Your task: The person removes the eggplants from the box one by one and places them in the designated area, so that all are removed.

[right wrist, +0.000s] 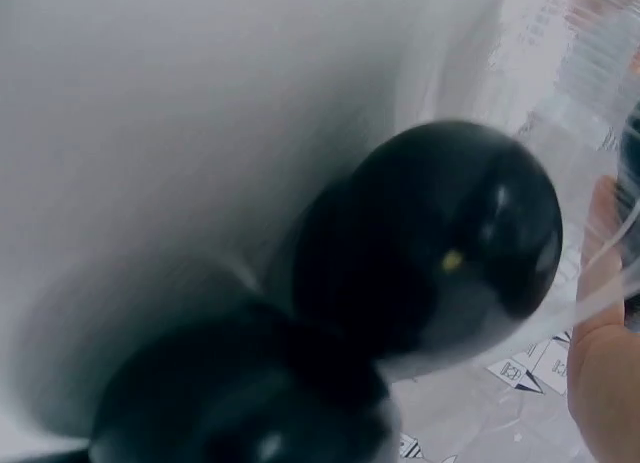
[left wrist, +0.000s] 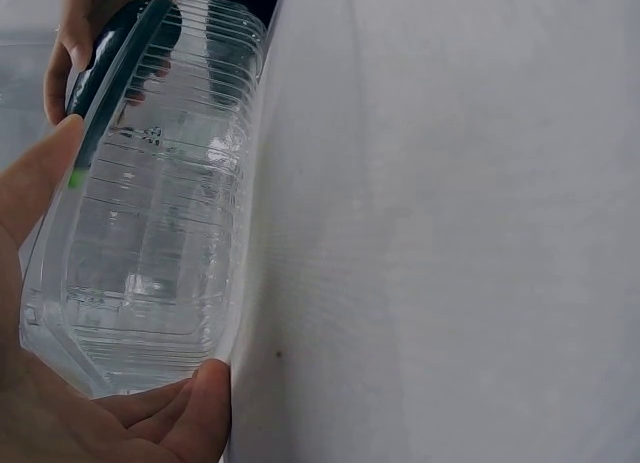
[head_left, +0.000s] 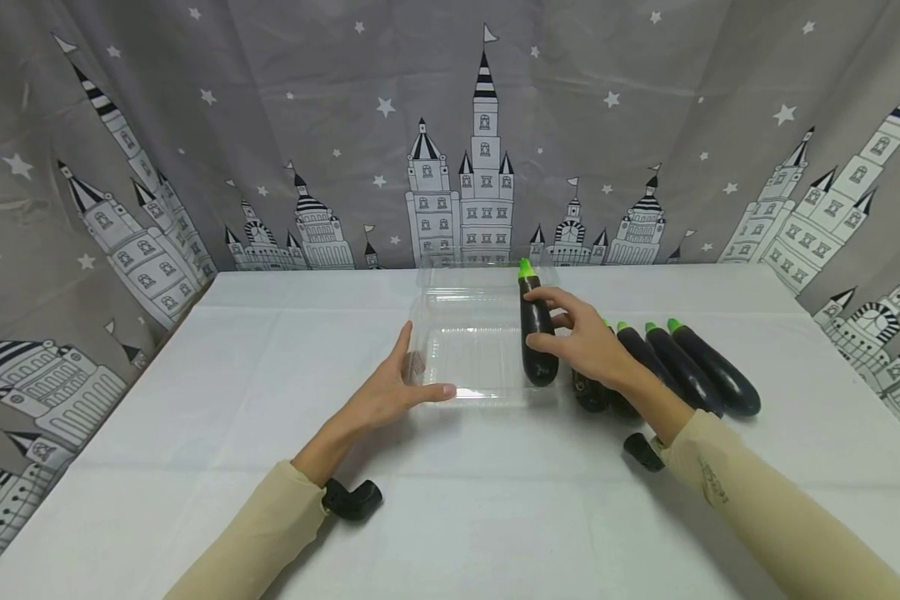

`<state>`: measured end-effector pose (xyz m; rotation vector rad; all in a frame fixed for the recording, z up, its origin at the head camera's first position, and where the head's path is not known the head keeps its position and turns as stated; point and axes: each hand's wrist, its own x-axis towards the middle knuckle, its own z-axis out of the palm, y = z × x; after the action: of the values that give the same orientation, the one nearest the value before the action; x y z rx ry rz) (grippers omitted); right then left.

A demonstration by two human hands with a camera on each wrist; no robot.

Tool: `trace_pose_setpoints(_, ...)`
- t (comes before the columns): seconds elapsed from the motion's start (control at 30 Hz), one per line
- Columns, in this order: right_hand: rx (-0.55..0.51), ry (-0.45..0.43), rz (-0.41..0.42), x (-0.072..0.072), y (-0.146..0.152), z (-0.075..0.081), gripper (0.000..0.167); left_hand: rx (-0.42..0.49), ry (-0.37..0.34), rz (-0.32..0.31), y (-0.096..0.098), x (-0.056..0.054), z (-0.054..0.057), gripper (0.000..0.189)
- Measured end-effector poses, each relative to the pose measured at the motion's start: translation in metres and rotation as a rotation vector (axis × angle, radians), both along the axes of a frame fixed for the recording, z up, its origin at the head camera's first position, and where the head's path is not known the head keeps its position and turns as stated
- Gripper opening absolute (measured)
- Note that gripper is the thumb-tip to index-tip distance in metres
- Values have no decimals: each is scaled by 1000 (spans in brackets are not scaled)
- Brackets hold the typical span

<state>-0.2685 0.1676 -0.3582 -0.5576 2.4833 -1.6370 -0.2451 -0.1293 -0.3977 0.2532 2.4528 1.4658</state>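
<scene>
A dark eggplant (head_left: 537, 342) with a bright green stem end is gripped by my right hand (head_left: 573, 337), thumb on one side and fingers on the other. It lies lengthwise over the right side of a clear plastic container (head_left: 472, 358) with its lid folded back. Whether it touches the container's bottom cannot be told. My left hand (head_left: 393, 387) rests at the container's near left corner, index finger and thumb stretched out. In the left wrist view the thumb (left wrist: 50, 163) touches the rim, and other fingertips (left wrist: 208, 403) touch low down. The right wrist view shows large eggplant ends (right wrist: 460, 243).
Several more eggplants (head_left: 712, 371) lie side by side on the white-covered table (head_left: 480, 517), right of the container; some are partly hidden by my right hand and forearm. Black wrist devices (head_left: 352, 500) show by both sleeves. A grey castle-print curtain (head_left: 292, 108) hangs behind.
</scene>
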Motion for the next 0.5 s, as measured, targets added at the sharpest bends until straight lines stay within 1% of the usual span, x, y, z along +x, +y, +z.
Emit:
trace_pose_setpoints(0.27, 13, -15, -28, 3, 13, 4, 57, -2, 9, -4, -1, -1, -2, 124)
trace_pose_setpoints(0.5, -22, -4, -31, 8, 25, 5, 55, 1, 8, -4, 0, 0, -1, 124)
